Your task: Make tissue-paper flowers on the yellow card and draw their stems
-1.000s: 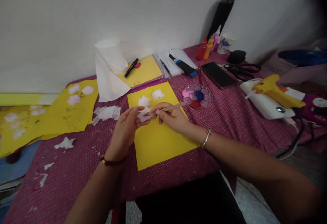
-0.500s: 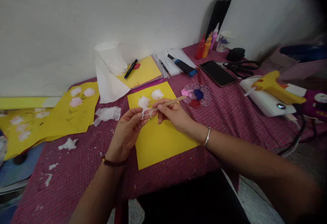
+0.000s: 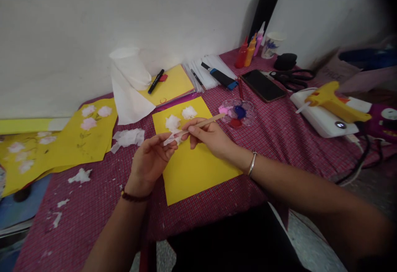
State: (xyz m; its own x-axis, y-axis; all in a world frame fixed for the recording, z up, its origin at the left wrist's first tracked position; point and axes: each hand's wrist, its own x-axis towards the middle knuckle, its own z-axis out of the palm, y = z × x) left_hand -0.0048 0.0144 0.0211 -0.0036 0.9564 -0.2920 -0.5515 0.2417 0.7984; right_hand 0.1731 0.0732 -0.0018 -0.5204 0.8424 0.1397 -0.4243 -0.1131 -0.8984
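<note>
The checked tablecloth (image 3: 93, 206) is crowded by a glue gun (image 3: 338, 106), phone (image 3: 263, 85) and palette (image 3: 249, 116); over yellow paper (image 3: 198, 170), a stick (image 3: 207, 121) is gripped by the right hand (image 3: 212, 139), white tissue (image 3: 169, 140) by the left hand (image 3: 150, 160).

craft corner: paints (image 3: 240, 111), glue gun (image 3: 339, 107)

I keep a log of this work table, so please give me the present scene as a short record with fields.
Left hand: touches a small white tissue piece; grip unclear
Right hand: holds a wooden stick
Under hands: yellow sheet with white tufts near its far edge
Paint: pink, blue and red in a clear palette, right of the sheet
Left side: other yellow sheets with pale pink flowers
Behind: white tissue roll
Right side: phone, scissors, yellow glue gun
</note>
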